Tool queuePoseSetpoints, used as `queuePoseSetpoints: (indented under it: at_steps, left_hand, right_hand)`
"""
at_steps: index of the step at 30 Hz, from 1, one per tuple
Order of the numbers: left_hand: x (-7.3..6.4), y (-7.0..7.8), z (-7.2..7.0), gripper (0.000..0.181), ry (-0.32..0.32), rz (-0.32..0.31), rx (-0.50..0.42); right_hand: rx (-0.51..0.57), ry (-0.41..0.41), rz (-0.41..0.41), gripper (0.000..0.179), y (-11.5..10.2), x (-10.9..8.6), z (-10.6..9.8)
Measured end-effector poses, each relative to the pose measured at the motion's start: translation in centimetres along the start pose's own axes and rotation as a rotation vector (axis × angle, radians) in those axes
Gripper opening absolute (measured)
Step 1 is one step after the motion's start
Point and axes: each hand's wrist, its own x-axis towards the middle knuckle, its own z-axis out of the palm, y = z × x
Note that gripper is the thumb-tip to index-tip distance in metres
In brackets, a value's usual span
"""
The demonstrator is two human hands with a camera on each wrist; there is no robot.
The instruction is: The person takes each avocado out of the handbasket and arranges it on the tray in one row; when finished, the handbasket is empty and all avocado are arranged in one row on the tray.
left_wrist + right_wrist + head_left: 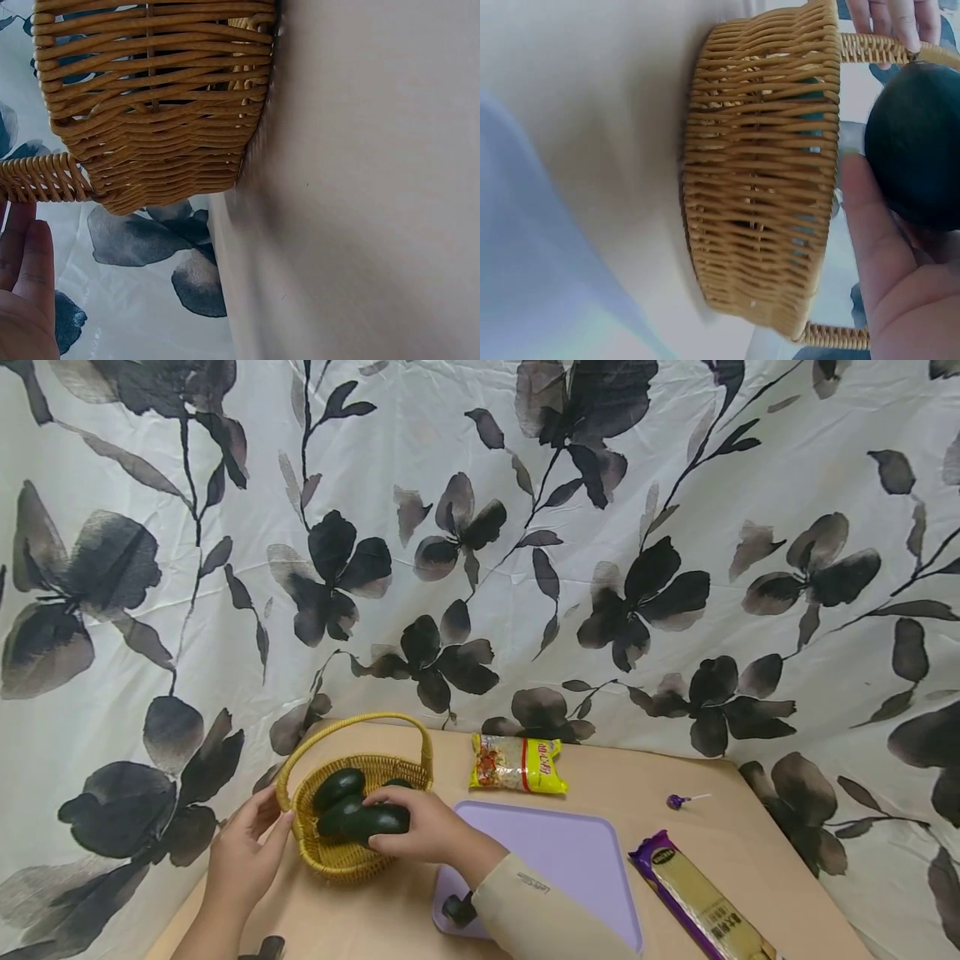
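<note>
Creased white cloth printed with charcoal flowers (pixel 480 610) hangs behind a plain beige surface (pixel 360 918). On it, toward the left, stands a golden-brown woven wicker basket (pixel 337 870) with an arched handle. Over its mouth, the right grip (pixel 427 827) is closed round a glossy dark green oval fruit (pixel 386 821), whose long axis runs roughly sideways in the head view, its right end against the fingers. The left grip (pixel 247 852) has its fingers on the handle. More dark green ovals (pixel 339 787) lie inside the basket; overlap leaves their number uncertain.

From the right wrist, the held fruit shows its smooth, rounded bulk just beyond the rim; the left wrist view gives open horizontal weaving instead. Beside the basket lie a flat lavender tray (pixel 547 860) with rounded corners, a yellow-and-clear plastic packet (pixel 517 764), a purple-wrapped lollipop (pixel 677 802) and a long purple-and-gold package (pixel 705 902).
</note>
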Motion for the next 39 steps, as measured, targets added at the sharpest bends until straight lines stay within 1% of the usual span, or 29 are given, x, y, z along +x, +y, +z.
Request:
queuePoseSetpoints:
  at_steps: [3,8,11,18,20,23,29,37,39]
  left_hand:
    - [-0.1,0.0,-0.1,0.050,0.004,-0.002,-0.002]
    - [0.0,0.1,-0.1,0.050,0.004,-0.001,0.001]
    - [0.0,0.2,-0.1,0.051,0.004,-0.002,0.000]
    - [-0.1,0.0,-0.1,0.053,0.016,0.006,-0.007]
    - [-0.1,0.2,-0.1,0.053,0.013,0.002,-0.005]
    - [-0.1,0.4,-0.1,0.053,0.005,-0.005,-0.001]
    - [-0.1,0.5,-0.1,0.054,0.005,-0.007,0.004]
    - [-0.1,0.2,0.0,0.053,0.009,-0.006,0.003]
    - [-0.1,0.2,0.0,0.054,0.012,-0.004,0.001]
  right_hand:
    - [-0.004,0.000,-0.035,0.039,0.3,-0.6,-0.2]
    - [0.015,0.035,-0.035,0.036,0.8,-1.9,-0.8]
    - [0.041,0.063,-0.020,0.042,0.9,-2.7,-1.2]
    - [0.139,0.047,0.008,0.067,1.7,-4.0,-2.2]
    - [0.158,0.050,0.012,0.070,2.1,-4.4,-2.4]
    - [0.144,0.068,0.017,0.071,2.6,-5.1,-2.6]
    - [0.136,0.125,0.054,0.069,3.6,-6.4,-3.1]
    - [0.175,0.198,0.147,0.068,5.6,-7.4,-2.8]
    - [0.163,0.211,0.162,0.067,6.1,-7.6,-2.7]
